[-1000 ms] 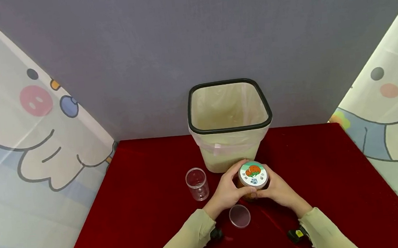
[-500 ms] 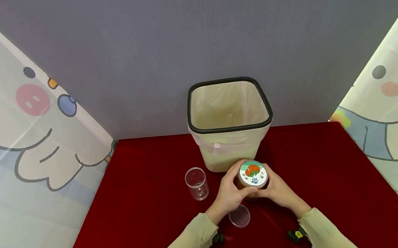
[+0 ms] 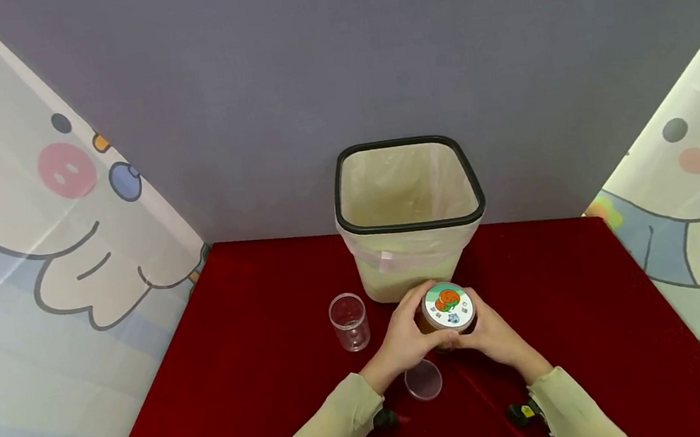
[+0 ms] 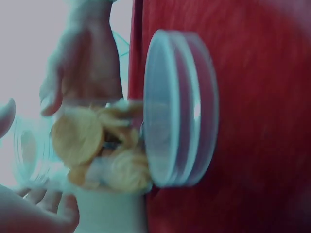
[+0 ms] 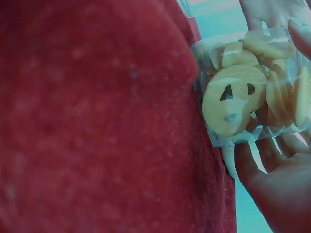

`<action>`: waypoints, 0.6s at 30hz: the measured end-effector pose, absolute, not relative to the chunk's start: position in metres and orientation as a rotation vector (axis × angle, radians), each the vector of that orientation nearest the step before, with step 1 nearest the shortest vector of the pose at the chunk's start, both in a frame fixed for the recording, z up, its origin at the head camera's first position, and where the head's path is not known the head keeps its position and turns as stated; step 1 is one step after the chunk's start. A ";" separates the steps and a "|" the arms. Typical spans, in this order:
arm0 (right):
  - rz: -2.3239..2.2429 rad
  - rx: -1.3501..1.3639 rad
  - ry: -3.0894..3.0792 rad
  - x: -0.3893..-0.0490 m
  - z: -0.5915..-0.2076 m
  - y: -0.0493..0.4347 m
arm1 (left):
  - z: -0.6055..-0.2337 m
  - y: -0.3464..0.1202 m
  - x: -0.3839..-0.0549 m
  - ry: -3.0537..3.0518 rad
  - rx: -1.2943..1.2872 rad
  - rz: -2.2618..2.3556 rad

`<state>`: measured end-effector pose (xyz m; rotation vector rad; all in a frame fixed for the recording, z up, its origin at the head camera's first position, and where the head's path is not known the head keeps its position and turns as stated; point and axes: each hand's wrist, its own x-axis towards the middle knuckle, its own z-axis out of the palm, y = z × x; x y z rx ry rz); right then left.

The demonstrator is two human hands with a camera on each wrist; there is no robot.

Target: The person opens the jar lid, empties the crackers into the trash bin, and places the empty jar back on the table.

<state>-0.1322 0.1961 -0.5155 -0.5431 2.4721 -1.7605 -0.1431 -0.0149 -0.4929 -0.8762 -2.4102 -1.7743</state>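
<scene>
A clear plastic jar of cookies (image 5: 233, 104) stands upright on the red cloth, with pale and golden cookies showing through its wall. Its round lid (image 3: 448, 306) bears a green and white label with orange fruit drawn on it. My left hand (image 3: 404, 337) grips the jar from the left, and my right hand (image 3: 497, 337) grips it from the right. Both thumbs meet at the near side. In front of the jar lies a small clear round lid (image 3: 423, 380), which looms large as a clear lid (image 4: 180, 109) in the left wrist view.
Behind the hands stands a pale trash bin (image 3: 415, 258) with a black rim and a bag liner. A clear glass jar (image 3: 350, 323) without a lid stands to the left. A red cloth (image 3: 263, 370) covers the table, with a grey wall (image 3: 334, 70) behind.
The label on the cookie jar's lid has turned slightly anticlockwise. Both hands keep their grip at nearly the same spot. The whole head view has shifted a little.
</scene>
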 end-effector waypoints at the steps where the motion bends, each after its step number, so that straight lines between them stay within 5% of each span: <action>1: -1.763 -0.543 2.469 -0.132 -0.515 0.196 | -0.491 -0.017 -0.145 -2.432 -0.901 -1.779; 18: -1.751 -0.511 2.469 -0.132 -0.517 0.197 | -0.471 -0.028 -0.173 -2.562 -1.325 -1.725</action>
